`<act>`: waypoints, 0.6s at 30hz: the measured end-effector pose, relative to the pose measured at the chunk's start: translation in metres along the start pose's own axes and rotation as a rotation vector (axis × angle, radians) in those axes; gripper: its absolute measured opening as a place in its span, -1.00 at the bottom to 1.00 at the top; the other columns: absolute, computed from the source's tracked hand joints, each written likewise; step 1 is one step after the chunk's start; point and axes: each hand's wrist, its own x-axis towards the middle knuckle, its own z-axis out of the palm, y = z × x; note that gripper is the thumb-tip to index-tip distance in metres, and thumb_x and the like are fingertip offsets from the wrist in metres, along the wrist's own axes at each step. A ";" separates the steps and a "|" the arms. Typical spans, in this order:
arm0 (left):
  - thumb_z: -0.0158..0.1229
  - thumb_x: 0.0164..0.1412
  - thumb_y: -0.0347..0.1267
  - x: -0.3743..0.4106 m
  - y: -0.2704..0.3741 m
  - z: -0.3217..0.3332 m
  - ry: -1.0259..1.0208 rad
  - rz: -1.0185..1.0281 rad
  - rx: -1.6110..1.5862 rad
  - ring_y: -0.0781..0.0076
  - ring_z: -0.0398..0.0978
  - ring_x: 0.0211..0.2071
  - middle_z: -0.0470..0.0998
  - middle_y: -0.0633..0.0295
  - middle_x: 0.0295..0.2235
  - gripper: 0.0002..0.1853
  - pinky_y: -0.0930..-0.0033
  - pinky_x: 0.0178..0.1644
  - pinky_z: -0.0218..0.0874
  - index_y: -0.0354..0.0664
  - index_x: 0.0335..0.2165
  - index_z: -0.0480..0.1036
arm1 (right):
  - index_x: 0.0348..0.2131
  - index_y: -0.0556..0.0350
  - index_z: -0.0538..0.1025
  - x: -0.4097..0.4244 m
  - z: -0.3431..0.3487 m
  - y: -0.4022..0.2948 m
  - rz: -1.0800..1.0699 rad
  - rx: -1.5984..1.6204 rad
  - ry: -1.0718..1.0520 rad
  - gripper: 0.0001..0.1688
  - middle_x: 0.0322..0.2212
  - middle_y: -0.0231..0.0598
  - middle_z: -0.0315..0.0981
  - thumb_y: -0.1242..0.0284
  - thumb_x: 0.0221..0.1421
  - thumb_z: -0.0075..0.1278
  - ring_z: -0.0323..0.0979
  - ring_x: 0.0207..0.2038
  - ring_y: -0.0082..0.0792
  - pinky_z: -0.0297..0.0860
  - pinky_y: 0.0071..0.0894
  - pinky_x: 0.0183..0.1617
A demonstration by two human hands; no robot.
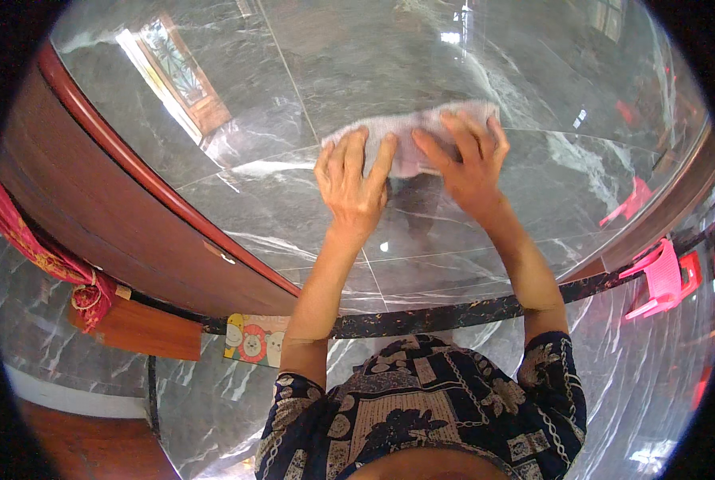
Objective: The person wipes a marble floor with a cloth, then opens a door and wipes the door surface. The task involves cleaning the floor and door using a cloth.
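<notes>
A folded pale pinkish cloth (393, 129) lies flat on the glossy grey marble-patterned tiles (369, 66) in front of me. My left hand (354, 180) presses on its left part, palm down with the fingers spread forward. Over the right part, my right hand (471, 156) rests with its fingers apart and slightly bent. A middle stretch of the cloth shows between my hands. Both forearms reach forward over a black speckled threshold strip (429, 318). What lies beneath the cloth is hidden.
A brown wooden panel (123, 210) with a rounded red-brown edge runs along the left. Another brown panel (651, 204) borders the right. Near me are a red patterned curtain (87, 294), a wooden board (153, 330), a cartoon-animal mat (252, 339) and a pink plastic chair (663, 276).
</notes>
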 end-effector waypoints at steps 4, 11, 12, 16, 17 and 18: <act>0.14 -0.11 -0.52 0.045 -0.001 0.007 0.036 0.051 -0.018 0.07 0.42 -0.05 0.46 0.07 -0.04 -0.45 0.03 0.11 0.14 -0.01 -0.04 0.50 | -0.03 -0.43 0.52 0.035 0.001 0.025 0.032 0.006 0.120 -0.51 0.01 -0.36 0.33 0.37 -0.01 -0.02 0.27 0.07 -0.25 0.06 0.12 0.18; 0.10 -0.02 -0.52 0.083 0.009 0.037 0.168 0.086 0.033 0.12 0.40 0.00 0.45 0.09 -0.01 -0.50 -0.04 0.17 0.07 -0.03 -0.02 0.49 | -0.12 -0.33 0.61 0.066 -0.002 0.050 0.088 0.044 0.238 -0.46 0.00 -0.34 0.39 0.59 -0.08 -0.05 0.32 0.06 -0.23 0.12 -0.09 0.16; 0.10 0.02 -0.51 0.075 0.012 0.044 0.194 0.070 0.030 0.14 0.38 -0.01 0.46 0.10 -0.03 -0.56 -0.02 0.16 0.08 0.06 -0.08 0.53 | -0.11 -0.38 0.60 0.058 0.001 0.050 0.110 0.043 0.237 -0.50 0.01 -0.34 0.37 0.52 -0.05 -0.05 0.30 0.08 -0.23 0.10 -0.05 0.17; 0.08 0.04 -0.50 0.037 0.033 0.052 0.133 0.029 -0.005 0.15 0.37 0.01 0.44 0.06 0.00 -0.55 0.01 0.20 0.00 0.14 -0.08 0.55 | -0.11 -0.45 0.58 0.010 0.007 0.043 0.185 0.032 0.213 -0.58 0.04 -0.34 0.34 0.37 0.00 -0.02 0.23 0.14 -0.21 0.07 0.03 0.20; 0.08 0.05 -0.49 0.027 0.036 0.052 0.105 0.021 0.000 0.15 0.36 0.01 0.44 0.06 0.01 -0.57 0.01 0.20 0.00 0.14 -0.08 0.55 | -0.12 -0.45 0.58 -0.001 0.007 0.040 0.201 0.039 0.203 -0.59 0.04 -0.33 0.34 0.36 -0.01 -0.01 0.23 0.15 -0.21 0.06 0.03 0.20; 0.09 0.06 -0.48 0.016 0.041 0.053 0.078 0.015 0.003 0.15 0.36 0.02 0.44 0.07 0.01 -0.58 0.02 0.20 0.00 0.15 -0.09 0.55 | -0.13 -0.44 0.59 -0.012 0.007 0.037 0.220 0.049 0.201 -0.61 0.04 -0.33 0.34 0.36 -0.01 0.01 0.22 0.15 -0.20 0.05 0.03 0.21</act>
